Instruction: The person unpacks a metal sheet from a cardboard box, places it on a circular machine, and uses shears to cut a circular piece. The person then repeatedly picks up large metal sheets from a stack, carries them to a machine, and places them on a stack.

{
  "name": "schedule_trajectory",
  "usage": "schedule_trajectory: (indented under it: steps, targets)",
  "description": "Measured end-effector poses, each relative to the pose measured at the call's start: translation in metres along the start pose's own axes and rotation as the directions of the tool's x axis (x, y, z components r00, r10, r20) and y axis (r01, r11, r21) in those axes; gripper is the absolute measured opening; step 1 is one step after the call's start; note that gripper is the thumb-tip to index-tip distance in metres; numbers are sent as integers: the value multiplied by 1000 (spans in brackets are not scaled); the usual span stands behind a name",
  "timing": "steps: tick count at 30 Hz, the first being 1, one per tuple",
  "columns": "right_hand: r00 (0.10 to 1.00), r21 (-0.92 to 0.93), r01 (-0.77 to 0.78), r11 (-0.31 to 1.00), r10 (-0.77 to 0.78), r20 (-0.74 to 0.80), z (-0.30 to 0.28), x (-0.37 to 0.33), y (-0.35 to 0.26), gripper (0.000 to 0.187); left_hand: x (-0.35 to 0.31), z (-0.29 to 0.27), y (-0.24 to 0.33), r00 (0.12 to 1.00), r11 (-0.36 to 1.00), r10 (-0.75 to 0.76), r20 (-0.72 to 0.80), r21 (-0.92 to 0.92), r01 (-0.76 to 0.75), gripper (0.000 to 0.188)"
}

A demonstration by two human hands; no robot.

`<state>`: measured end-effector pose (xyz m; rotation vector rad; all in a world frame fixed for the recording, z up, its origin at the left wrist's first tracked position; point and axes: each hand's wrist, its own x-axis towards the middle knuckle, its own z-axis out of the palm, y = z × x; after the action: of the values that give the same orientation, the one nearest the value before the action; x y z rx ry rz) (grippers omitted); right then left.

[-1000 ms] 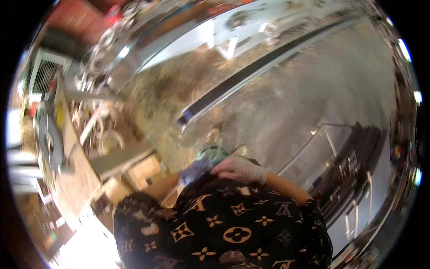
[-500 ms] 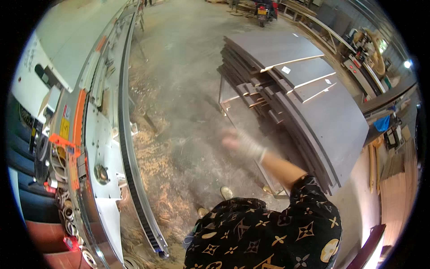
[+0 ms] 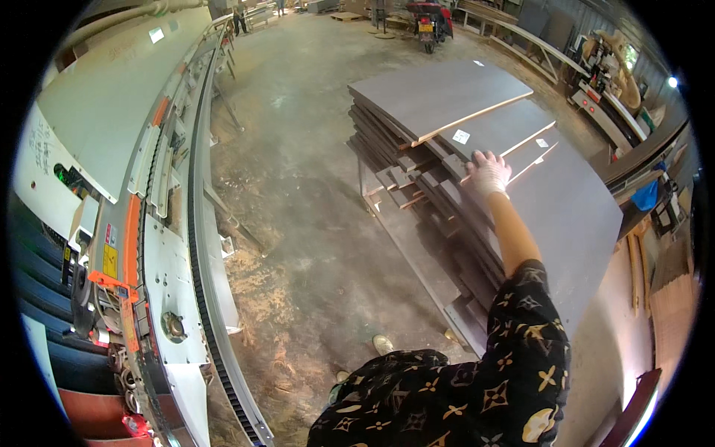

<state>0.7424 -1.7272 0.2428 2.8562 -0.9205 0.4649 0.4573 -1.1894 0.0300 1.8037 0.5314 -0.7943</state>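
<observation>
My right hand, in a pale glove with bare fingertips, reaches over a stack of grey boards. Its fingers are slightly apart and rest at the inner edge of an upper grey board, near a small white label. No grip around the board shows. Beyond the hand lies another large grey board with a pale raw edge. Narrow grey strips jut from the stack's left side under the top sheets. My left hand is out of view.
A long machine with a black toothed track and an orange guard runs along the left. A metal frame supports the stack. Sawdust covers part of the floor. A red motorcycle stands at the back.
My right hand has moved forward and to the right, from above the floor beside the stack onto the upper boards. The view has shifted slightly.
</observation>
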Motion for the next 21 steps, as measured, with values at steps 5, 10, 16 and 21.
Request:
schedule_trajectory:
  steps: [5,10,16,21]
  targets:
    - [990,178,-93,979,110,-83,5,-28,86,28,3,7,3,1000,1000,-21,-13,-7,21,45]
    - [830,709,-430,558,554,68,48,7,196,33,12,13,14,1000,1000,-4,15,18,4,49]
    - [698,754,-558,-346,296,653,61,8,249,21,19,32,28,996,997,43,84,58,-48,53]
    - [752,728,-659,-191,-161,639,-70,-149,102,45,13,29,25,999,999,32,31,36,-33,56]
